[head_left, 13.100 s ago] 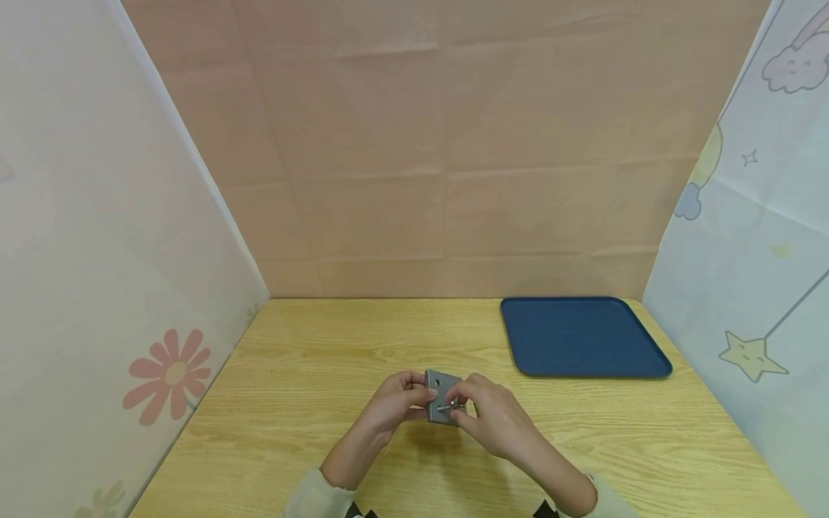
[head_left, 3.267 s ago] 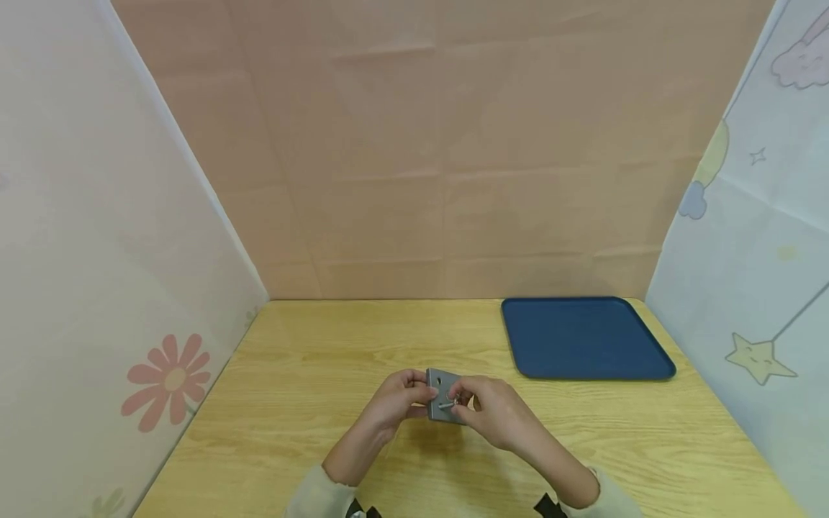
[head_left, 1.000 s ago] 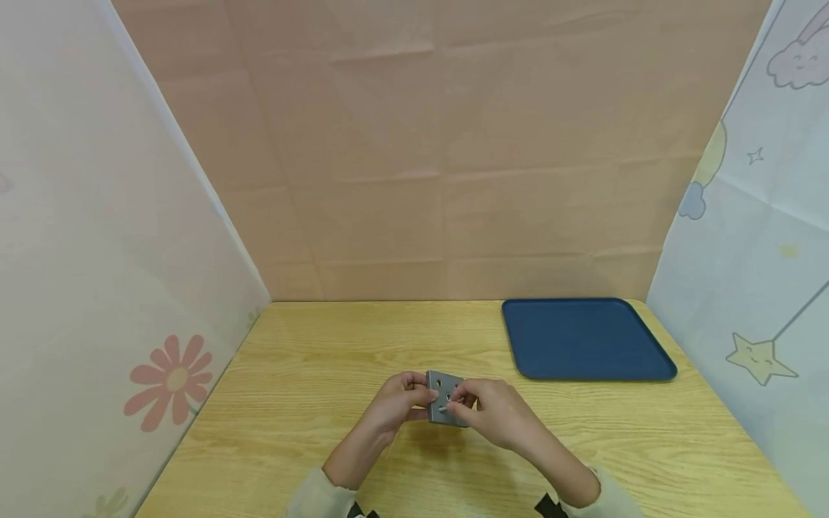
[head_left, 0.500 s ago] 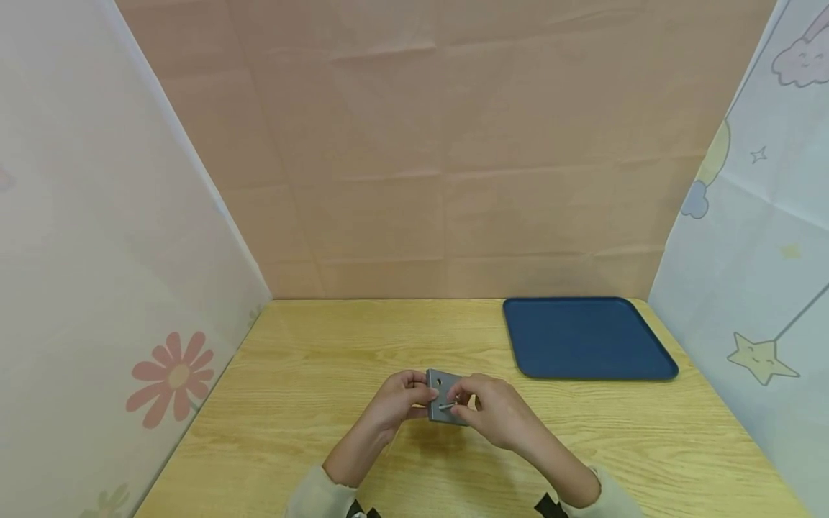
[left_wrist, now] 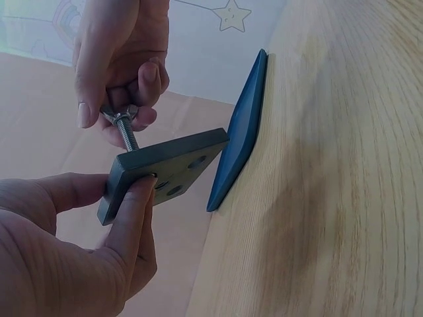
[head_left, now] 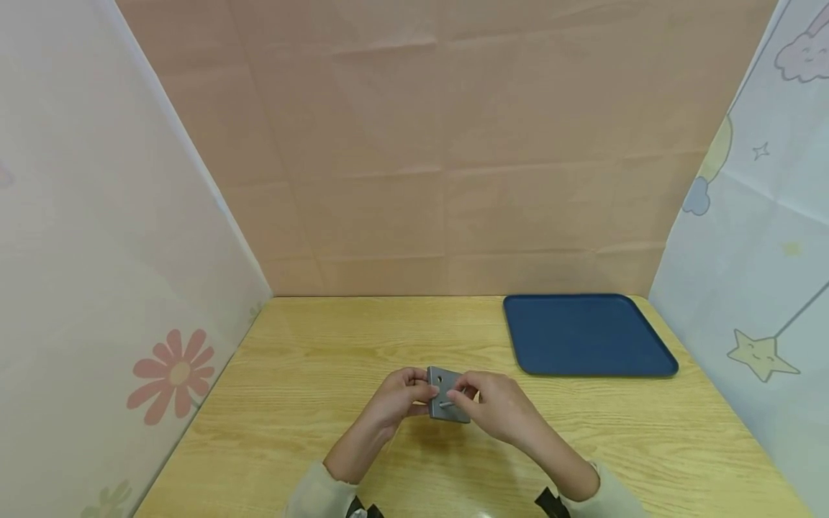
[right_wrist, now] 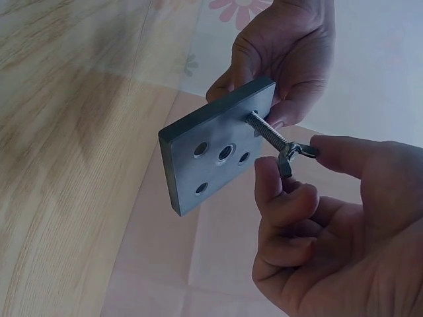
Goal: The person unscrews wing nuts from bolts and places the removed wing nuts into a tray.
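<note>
My left hand [head_left: 395, 397] grips one edge of a grey square metal plate [right_wrist: 182, 162], thumb on one face and fingers behind, holding it above the table. Several round holes pierce the plate. A silver wing bolt [right_wrist: 268, 130] stands in a hole near a corner on the left-hand side, with a good length of thread showing outside. In the right wrist view, my right hand [right_wrist: 370, 224] has its thumb and a finger at the bolt's wings. The left wrist view shows the plate's other face, where no bolt end can be made out.
A dark blue tray [head_left: 589, 334] lies at the back right of the wooden table [head_left: 337, 338]. Behind the table hangs a creased tan sheet [head_left: 440, 144]. Pale printed sheets stand at the left and right sides.
The plate and left hand have stayed nearly in place. My right fingers have shifted around the wing bolt's head, turning over it across the frames. How far the bolt has moved is hard to tell.
</note>
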`<state>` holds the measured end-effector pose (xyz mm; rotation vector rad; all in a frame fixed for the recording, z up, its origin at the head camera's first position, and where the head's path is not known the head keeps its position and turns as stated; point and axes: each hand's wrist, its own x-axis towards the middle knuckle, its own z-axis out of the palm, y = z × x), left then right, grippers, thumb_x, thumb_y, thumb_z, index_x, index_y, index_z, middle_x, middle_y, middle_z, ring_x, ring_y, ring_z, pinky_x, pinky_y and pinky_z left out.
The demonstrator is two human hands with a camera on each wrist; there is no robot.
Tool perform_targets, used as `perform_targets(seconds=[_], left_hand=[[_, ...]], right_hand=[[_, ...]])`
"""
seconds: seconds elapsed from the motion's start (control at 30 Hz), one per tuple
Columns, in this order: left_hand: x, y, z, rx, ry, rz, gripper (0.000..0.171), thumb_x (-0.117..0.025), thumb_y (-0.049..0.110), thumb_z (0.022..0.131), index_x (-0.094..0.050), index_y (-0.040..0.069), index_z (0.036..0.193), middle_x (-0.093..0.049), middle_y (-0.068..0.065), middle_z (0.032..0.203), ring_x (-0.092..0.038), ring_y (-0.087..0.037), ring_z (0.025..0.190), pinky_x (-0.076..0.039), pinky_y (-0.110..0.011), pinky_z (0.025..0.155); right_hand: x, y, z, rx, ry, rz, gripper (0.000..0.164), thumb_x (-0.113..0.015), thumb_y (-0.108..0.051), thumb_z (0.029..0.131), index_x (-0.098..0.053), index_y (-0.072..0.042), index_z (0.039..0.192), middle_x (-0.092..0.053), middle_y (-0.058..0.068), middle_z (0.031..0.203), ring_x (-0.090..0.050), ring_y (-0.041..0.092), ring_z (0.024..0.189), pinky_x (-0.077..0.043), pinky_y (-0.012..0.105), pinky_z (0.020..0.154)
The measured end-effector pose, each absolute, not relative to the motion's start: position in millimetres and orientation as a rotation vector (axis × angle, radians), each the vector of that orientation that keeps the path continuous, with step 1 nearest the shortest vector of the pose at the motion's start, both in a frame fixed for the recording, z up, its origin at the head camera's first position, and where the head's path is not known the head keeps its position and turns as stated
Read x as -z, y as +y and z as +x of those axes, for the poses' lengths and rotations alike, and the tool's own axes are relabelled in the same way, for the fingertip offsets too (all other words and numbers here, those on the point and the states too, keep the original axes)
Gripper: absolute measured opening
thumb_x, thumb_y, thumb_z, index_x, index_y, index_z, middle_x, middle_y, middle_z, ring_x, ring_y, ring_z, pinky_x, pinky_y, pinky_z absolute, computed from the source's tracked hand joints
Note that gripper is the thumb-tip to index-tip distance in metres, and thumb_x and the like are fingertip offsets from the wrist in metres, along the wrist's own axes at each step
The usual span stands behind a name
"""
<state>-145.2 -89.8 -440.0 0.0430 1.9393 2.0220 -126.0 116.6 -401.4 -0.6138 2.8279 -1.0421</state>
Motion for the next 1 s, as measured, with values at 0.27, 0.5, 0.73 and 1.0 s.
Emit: perform_targets(seconds=[0.27,0.5,0.73,1.0], left_hand=[[438.7,-90.2,-145.5,-2.031,1.933,0.045,0.035,-0.069,0.007,0.094,-0.058,-0.010,0.122,-0.065,-0.011,0.100,-0.067,-0.016,0.085,-0.060,-0.034,0.079],[439.0,-90.1,-145.5,-2.043,1.931,0.052,0.033,-0.068,0.006,0.093,-0.058,-0.010,0.120,-0.065,-0.009,0.098,-0.067,-0.015,0.084,-0.060,-0.033,0.078],[440.2,-90.5,-145.9,-2.045,1.932,0.050,0.034,-0.068,0.006,0.093,-0.058,-0.010,0.121,-0.065,-0.010,0.099,-0.067,-0.015,0.084,-0.061,-0.033,0.078],[439.4,-90.6,-145.5,-2.044,1.939,0.042,0.035,-0.069,0.006,0.093,-0.059,-0.010,0.121,-0.066,-0.011,0.100,-0.068,-0.015,0.085,-0.061,-0.033,0.078]], right_hand=[[399.7,117.2,-125.0,1.015,2.756,-0.668,0.015,-0.068,-0.032,0.098,-0.074,-0.019,0.096,-0.065,-0.011,0.082,-0.054,0.006,0.066,-0.046,0.026,0.057],[398.4,115.8,-123.9,1.035,2.751,-0.692,0.010,-0.072,-0.021,0.095,-0.070,-0.015,0.102,-0.064,-0.011,0.081,-0.050,0.006,0.060,-0.043,0.025,0.052],[399.0,116.0,-123.0,1.047,2.766,-0.712,0.009,-0.073,-0.016,0.094,-0.070,-0.016,0.102,-0.062,-0.011,0.082,-0.045,0.006,0.056,-0.039,0.024,0.049],[399.6,116.4,-122.4,1.070,2.771,-0.726,0.009,-0.074,-0.016,0.093,-0.071,-0.017,0.101,-0.063,-0.010,0.084,-0.043,0.005,0.054,-0.038,0.023,0.049]])
